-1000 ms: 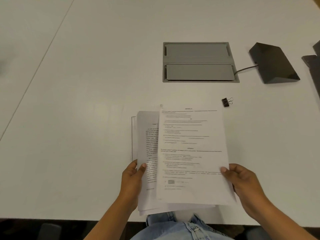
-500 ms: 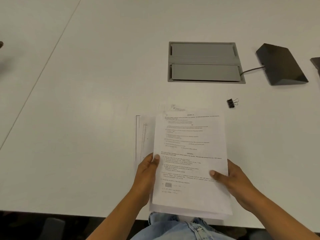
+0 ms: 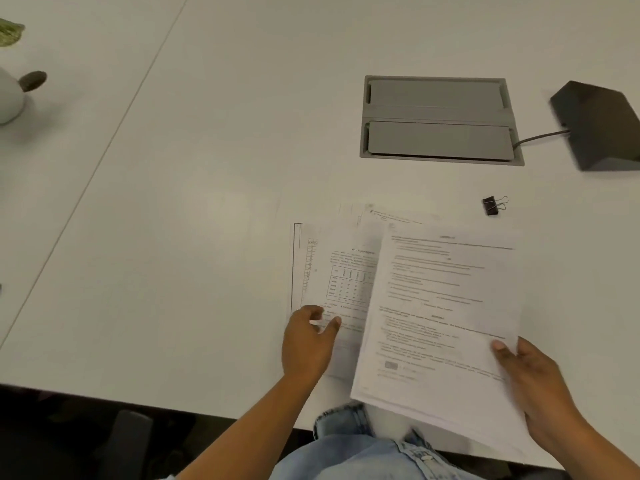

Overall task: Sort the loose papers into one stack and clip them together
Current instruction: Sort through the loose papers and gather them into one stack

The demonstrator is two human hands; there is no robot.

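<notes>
My right hand grips the lower right edge of a bundle of printed sheets, tilted and lifted off the white table. Under it, to the left, lie more loose sheets, the upper one with a printed table on it. My left hand rests on the lower left part of those sheets, and its thumb and fingers pinch a sheet's edge. A small black binder clip lies on the table beyond the papers, to the right, apart from both hands.
A grey cable hatch is set into the table behind the papers. A dark wedge-shaped device with a cable sits at the right edge. A white pot with a plant stands far left. The table's front edge runs just below my hands.
The right hand has swung the held bundle to the right and tilted it, uncovering the sheets beneath. The left hand let go of the bundle and dropped onto the lower sheets.
</notes>
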